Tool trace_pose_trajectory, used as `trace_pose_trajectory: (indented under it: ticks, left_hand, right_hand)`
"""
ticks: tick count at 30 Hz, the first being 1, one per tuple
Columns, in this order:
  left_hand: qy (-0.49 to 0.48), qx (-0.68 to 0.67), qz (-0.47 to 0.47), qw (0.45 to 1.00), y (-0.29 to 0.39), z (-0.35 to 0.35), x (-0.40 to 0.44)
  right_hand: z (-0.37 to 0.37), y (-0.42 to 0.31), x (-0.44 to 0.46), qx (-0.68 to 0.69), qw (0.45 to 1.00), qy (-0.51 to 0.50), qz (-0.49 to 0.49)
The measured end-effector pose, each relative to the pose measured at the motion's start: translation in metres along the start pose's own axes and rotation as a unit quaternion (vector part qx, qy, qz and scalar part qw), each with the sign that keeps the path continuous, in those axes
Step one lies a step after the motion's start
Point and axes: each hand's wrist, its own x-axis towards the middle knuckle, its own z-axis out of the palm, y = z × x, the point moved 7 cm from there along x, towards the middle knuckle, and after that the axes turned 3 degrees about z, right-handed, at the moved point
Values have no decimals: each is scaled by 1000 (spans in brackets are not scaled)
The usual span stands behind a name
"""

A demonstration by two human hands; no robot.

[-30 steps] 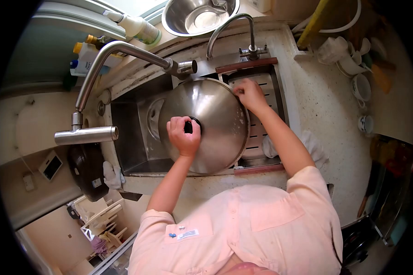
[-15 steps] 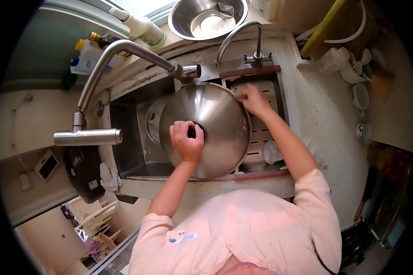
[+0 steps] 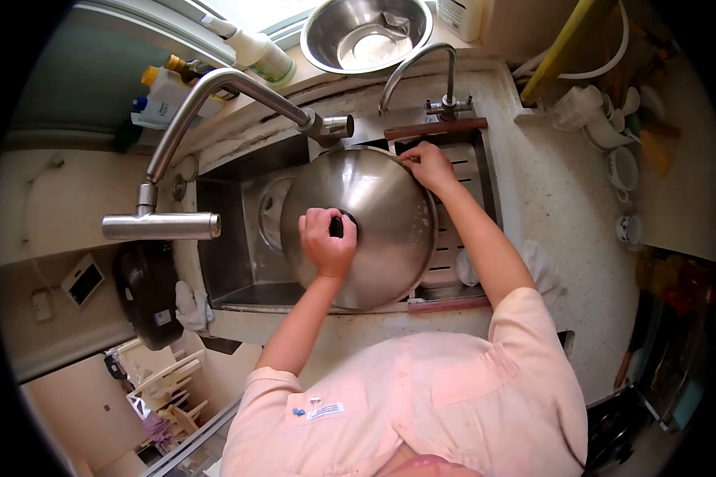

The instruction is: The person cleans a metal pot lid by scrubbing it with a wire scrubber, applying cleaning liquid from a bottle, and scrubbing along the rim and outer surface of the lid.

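Observation:
A large domed stainless-steel pot lid (image 3: 382, 246) lies tilted over the sink (image 3: 219, 215), its dome facing up. My left hand (image 3: 326, 242) is closed round the black knob (image 3: 344, 225) at its middle. At the lid's upper right rim is my right hand (image 3: 431, 168), fingers pinched together against the edge. Whether those fingers hold a small cloth or pad, or only the rim, is hidden. Whitish specks dot the right side of the lid.
A large faucet (image 3: 239, 79) arches in from the left, its spout end above the lid. A thinner tap (image 3: 451, 79) stands behind. A slotted drain tray (image 3: 451, 230) sits under my right forearm. A steel bowl (image 3: 314, 48) and a spray bottle (image 3: 266, 60) line the sill.
My right hand has shifted slightly along the rim, up and to the left, its fingers now sharper. My left hand keeps its hold on the knob. The view has moved a little.

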Motion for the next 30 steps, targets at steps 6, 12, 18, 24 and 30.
trace_pose_trajectory:
  ticks: [6, 12, 18, 24, 30]
  left_hand:
    - [8, 1, 7, 1000, 3, -1, 1]
    - [11, 0, 4, 1000, -1, -2, 0]
    - [3, 5, -4, 1000, 3, -3, -1]
    - [12, 11, 6, 1000, 0, -2, 0]
    - [10, 10, 7, 1000, 4, -4, 2]
  right_hand:
    - [-23, 8, -42, -40, 999, 4, -1]
    - [-10, -20, -46, -60, 986, 152, -38]
    - [-17, 1, -57, -30, 995, 91, -24]
    - [-15, 14, -62, 31, 996, 84, -10]
    - [-24, 23, -84, 70, 995, 66, 1]
